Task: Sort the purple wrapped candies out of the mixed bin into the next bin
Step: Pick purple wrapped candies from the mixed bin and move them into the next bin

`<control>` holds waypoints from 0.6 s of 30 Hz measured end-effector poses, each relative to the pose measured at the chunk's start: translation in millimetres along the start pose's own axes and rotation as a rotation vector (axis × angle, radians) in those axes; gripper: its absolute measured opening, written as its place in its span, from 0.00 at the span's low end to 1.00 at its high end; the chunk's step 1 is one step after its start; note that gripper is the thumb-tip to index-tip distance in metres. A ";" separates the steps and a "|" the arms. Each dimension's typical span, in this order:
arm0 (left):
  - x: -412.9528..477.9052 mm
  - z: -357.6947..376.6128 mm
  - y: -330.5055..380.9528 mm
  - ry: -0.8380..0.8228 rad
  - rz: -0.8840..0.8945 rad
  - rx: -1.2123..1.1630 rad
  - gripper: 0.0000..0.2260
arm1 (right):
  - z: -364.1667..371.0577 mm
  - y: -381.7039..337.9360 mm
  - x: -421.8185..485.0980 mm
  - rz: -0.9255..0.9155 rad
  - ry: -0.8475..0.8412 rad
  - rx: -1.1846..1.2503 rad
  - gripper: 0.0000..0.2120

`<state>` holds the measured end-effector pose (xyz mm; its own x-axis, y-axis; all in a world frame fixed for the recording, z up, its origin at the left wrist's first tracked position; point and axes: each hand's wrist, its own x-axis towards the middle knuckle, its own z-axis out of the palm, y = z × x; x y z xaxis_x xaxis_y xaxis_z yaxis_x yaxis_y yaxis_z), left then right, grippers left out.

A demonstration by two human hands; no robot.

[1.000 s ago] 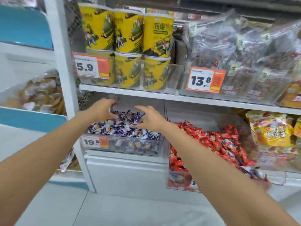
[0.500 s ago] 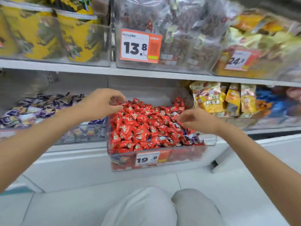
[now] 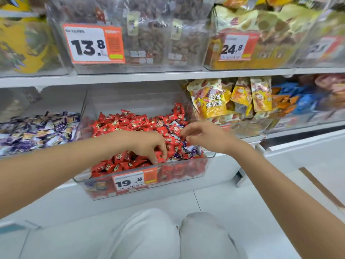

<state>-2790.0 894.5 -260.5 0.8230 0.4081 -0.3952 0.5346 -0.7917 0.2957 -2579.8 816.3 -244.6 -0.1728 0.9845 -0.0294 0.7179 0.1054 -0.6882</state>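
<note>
A person squats low on the floor, knees [image 3: 149, 230] in pale trousers right at the bottom. Both bare arms reach up to a clear mixed bin [image 3: 188, 174] with a price tag [image 3: 135, 179] that says 19.8.

The left hand [image 3: 149, 144] dips into the front of the bin. Its fingers curl down among the red candies [image 3: 127, 124]. I cannot tell if it holds one. The right hand [image 3: 205, 137] is over the right side of the bin. Its fingers are bent and its thumb is close to them. I cannot tell if it has a candy yet.

The purple candies [image 3: 193, 151] lie mixed in with the red ones at the right front corner, just under the right hand, between the two hands. A few more peek out by the right hand's fingertips [image 3: 183, 134].

To the left sits the next bin [image 3: 15, 153]. It holds a purple pile [image 3: 37, 129], well apart from both hands.

To the right stand yellow snack bags [image 3: 214, 101]. Higher up is a white shelf [image 3: 130, 77] with clear boxes and a big tag [image 3: 93, 43] that says 13.8.
</note>
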 end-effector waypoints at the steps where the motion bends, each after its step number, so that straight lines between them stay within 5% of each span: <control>1: -2.9 -5.4 -6.1 0.039 -0.030 0.000 0.13 | -0.4 -0.1 0.0 -0.003 0.002 0.013 0.10; 7: -47.2 -40.9 -66.0 0.376 -0.251 0.092 0.13 | 2.3 -1.9 3.3 -0.026 -0.032 -0.026 0.12; 11: -65.5 -34.7 -71.7 0.476 -0.277 -0.129 0.18 | 14.7 -12.9 17.5 -0.053 -0.114 -0.092 0.14; 18: -54.4 -6.0 -65.7 0.362 -0.196 -0.028 0.17 | 70.8 -20.4 56.2 -0.107 -0.443 -0.418 0.25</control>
<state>-2868.7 927.1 -253.2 0.7165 0.6878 -0.1161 0.6891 -0.6721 0.2711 -2651.8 859.5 -283.5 -0.4576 0.8230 -0.3364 0.8691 0.3342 -0.3646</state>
